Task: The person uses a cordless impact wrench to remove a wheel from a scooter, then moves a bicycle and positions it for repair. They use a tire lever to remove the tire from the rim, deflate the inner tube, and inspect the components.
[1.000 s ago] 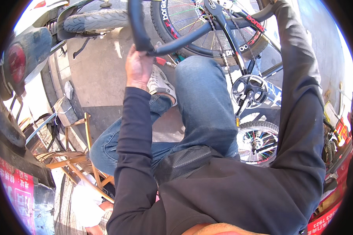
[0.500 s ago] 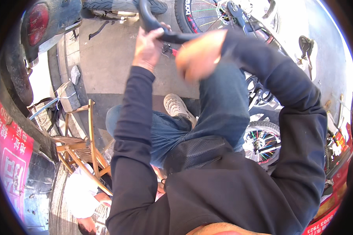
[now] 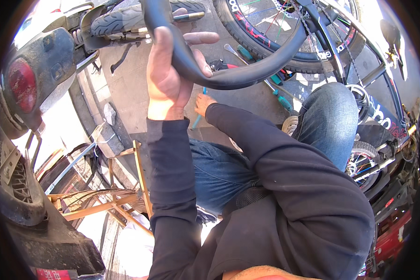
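A black rubber inner tube loops across the upper middle, close to my view. It lies against the palm of my left hand, which supports it with the thumb on one side and the fingers stretched out past the other. Lower down, my right hand reaches across under the tube toward the ground. Its fingers are closed on a thin light-blue stick; the stick's exact kind is unclear. Beyond the tube, red-handled pliers and a green-handled screwdriver lie on the paving.
At upper right stands a bicycle with a knobby-tyred wheel and colourful spokes. A motorbike's tail light juts in at left. Below it are a stone block and a wooden folding frame. My bent knee is at right.
My right hand has left the tube and moved down to the blue stick. My left hand keeps the tube, now nearer to my view. My knee has shifted right.
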Available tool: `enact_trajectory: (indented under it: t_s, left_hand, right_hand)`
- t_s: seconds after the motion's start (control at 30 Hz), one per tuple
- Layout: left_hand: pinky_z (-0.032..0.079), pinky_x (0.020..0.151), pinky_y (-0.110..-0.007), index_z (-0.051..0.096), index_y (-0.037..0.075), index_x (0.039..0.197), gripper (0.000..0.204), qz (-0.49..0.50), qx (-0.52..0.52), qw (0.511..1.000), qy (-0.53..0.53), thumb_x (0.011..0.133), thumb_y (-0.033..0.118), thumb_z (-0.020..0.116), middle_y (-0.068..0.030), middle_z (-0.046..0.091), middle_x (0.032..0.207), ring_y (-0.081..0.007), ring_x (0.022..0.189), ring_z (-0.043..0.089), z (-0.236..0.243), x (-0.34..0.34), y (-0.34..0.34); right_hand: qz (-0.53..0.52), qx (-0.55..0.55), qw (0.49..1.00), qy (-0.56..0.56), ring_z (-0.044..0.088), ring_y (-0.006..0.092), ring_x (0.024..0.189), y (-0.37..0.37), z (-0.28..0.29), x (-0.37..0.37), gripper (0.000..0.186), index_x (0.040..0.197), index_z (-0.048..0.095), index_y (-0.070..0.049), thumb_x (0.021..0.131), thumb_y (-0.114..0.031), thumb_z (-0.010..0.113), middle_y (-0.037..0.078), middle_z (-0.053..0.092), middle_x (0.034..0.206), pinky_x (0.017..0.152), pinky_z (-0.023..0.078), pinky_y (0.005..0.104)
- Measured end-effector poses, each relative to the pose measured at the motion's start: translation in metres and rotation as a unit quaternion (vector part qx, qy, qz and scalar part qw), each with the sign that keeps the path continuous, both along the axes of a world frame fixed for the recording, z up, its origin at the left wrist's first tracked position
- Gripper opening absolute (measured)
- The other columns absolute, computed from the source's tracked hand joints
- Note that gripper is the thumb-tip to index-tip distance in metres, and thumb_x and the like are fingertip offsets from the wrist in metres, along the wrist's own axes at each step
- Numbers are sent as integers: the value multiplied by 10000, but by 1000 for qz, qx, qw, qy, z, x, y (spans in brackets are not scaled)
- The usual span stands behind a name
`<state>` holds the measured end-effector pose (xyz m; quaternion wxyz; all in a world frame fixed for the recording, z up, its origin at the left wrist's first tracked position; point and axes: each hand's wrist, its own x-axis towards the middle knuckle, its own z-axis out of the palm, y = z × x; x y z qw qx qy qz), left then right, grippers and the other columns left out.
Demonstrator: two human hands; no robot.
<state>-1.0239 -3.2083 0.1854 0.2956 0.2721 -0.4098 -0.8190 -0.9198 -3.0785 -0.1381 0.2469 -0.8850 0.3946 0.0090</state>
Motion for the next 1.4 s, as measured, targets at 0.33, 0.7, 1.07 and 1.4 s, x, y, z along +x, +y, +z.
enact_trajectory:
  t_s: [0.33,0.7,1.07,1.4]
  left_hand:
    - [472,929,-404,552,-23,1242,350,102,89,986,101,952,159,629,-96,612,954,-223,908,596,7,71,-44]
    - [474,924,-432,573,-13,1144,336,168,36,985,-19,1069,303,487,-99,616,929,-247,878,571,-10,61,-52]
    - [381,759,-343,571,-14,1082,342,108,93,989,45,1069,314,473,-32,484,779,-183,760,448,-22,63,-52]
    - [420,707,-317,587,-64,1057,356,98,-93,987,-84,1055,288,540,-35,504,748,-149,707,481,1,32,-47]
  right_hand:
    - [55,130,989,-35,729,359,819,-12,214,-141,179,832,757,-37,720,-170,716,156,733,809,676,583,462]
    - [-87,140,984,-62,713,375,884,-42,254,-194,282,960,754,-61,843,-314,715,180,734,916,748,558,494]
    - [-179,299,809,-473,658,210,878,-47,319,-247,418,1115,663,-56,882,-389,759,105,708,912,787,511,374]
    - [-404,-14,873,-273,686,436,958,-95,263,-251,699,1275,433,50,914,-498,672,292,695,940,826,543,473]
